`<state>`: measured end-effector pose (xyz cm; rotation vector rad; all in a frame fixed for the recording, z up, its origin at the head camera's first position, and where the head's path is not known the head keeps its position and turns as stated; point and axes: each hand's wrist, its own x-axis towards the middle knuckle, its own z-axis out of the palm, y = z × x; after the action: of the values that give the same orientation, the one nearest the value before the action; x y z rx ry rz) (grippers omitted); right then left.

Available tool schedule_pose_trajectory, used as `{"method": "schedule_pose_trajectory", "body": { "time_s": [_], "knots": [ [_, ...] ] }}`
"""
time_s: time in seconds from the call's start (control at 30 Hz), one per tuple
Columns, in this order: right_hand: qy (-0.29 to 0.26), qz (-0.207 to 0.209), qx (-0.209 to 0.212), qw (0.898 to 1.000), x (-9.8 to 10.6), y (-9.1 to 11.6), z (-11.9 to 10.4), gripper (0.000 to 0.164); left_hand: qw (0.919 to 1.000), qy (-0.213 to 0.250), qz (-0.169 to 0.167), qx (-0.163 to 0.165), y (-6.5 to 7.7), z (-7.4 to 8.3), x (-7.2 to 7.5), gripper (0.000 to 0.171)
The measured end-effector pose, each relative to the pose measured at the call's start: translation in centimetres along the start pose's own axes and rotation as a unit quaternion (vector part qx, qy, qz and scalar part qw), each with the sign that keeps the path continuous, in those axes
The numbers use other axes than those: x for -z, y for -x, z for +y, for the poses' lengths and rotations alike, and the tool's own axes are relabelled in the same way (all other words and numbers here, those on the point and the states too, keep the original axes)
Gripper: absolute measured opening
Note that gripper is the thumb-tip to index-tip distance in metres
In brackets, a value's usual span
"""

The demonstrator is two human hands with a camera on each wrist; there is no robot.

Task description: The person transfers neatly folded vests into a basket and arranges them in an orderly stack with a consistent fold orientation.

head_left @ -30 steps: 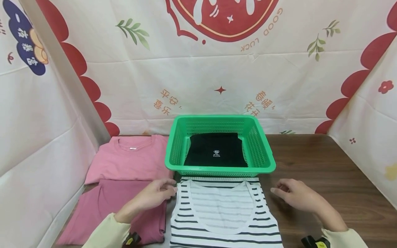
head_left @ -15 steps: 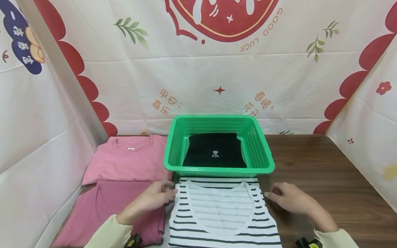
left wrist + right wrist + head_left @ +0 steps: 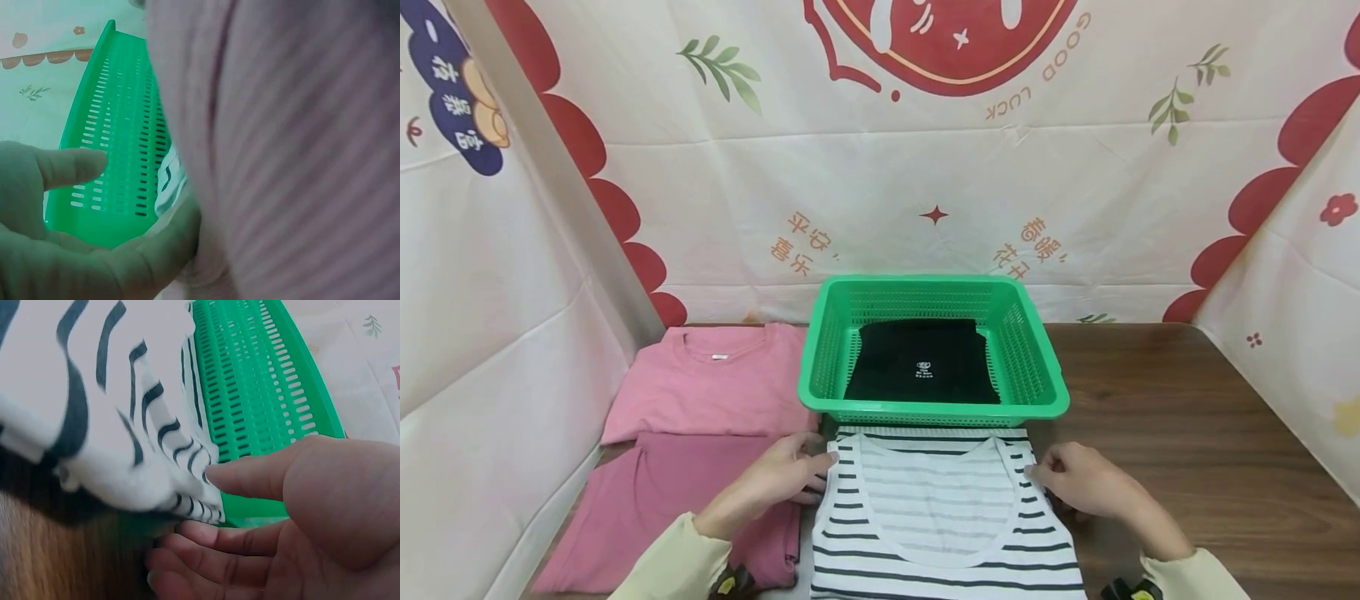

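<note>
A white tank top with dark stripes lies flat in the middle of the table. At its upper left edge is my left hand, over the pink clothes, thumb by the cloth. The left wrist view shows that hand's thumb apart from its fingers, with a finger by a bit of striped cloth. My right hand is at the upper right edge. In the right wrist view, this hand's thumb lies against the top's edge, its fingers lower beneath the edge, not closed on it.
Behind the top stands a green basket holding a folded black garment. To the left lie a pink T-shirt and a darker pink garment. Wooden tabletop extends to the right; a printed cloth hangs behind.
My right hand has moved left from the bare wood to the tank top's right edge. My left hand has shifted slightly right, its thumb closer to the left edge.
</note>
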<state>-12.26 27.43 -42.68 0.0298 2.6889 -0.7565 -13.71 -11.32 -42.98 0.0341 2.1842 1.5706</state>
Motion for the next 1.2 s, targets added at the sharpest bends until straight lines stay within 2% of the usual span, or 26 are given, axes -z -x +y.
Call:
{"method": "schedule_pose_trajectory", "body": {
  "time_s": [0.27, 0.5, 0.77, 0.93, 1.07, 1.2],
  "knots": [
    [0.008, 0.013, -0.019, 1.0, -0.7, -0.2, -0.7, 0.028, 0.9987, 0.049, -0.012, 0.008, -0.6, -0.5, -0.5, 0.064],
    [0.014, 0.027, -0.022, 0.999, -1.1, -0.1, -0.8, 0.03, 0.9992, 0.036, -0.015, 0.007, -0.7, -0.6, -1.0, 0.063],
    [0.011, 0.044, -0.01, 0.999, -1.4, 0.1, -1.0, 0.036, 0.998, 0.051, -0.035, 0.011, -0.9, -0.7, -1.0, 0.062],
    [0.011, 0.059, 0.007, 0.998, -1.6, 0.2, -1.1, 0.036, 0.9975, 0.058, -0.04, 0.01, -0.8, -0.7, -1.1, 0.057],
    [0.005, 0.06, 0.003, 0.998, -1.8, 0.3, -1.1, 0.036, 0.9968, 0.063, -0.047, 0.009, -0.8, -0.7, -1.3, 0.051],
    [0.001, 0.057, 0.0, 0.998, -1.9, 0.3, -1.3, 0.035, 0.9979, 0.047, -0.045, -0.006, -0.6, -0.8, -1.3, 0.042]
  ]
}}
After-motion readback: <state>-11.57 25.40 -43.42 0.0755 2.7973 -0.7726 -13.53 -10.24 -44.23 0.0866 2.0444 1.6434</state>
